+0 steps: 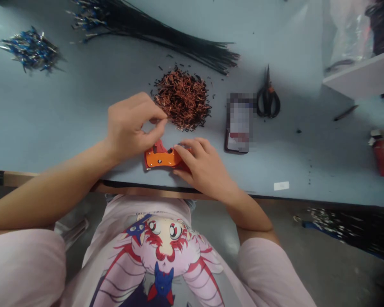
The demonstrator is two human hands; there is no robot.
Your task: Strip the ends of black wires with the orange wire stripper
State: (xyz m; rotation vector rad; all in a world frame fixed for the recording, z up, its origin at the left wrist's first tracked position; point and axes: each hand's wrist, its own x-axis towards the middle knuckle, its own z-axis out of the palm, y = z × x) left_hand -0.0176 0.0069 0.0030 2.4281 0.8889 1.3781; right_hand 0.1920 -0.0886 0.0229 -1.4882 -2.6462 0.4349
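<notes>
The left hand pinches something too small to make out, just beside a heap of copper wire offcuts; the right hand curls over an orange hand tool near the front edge of the bench.

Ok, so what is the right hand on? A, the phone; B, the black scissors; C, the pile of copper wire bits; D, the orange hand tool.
D: the right hand lies with its fingers curled over the orange hand tool.
</notes>
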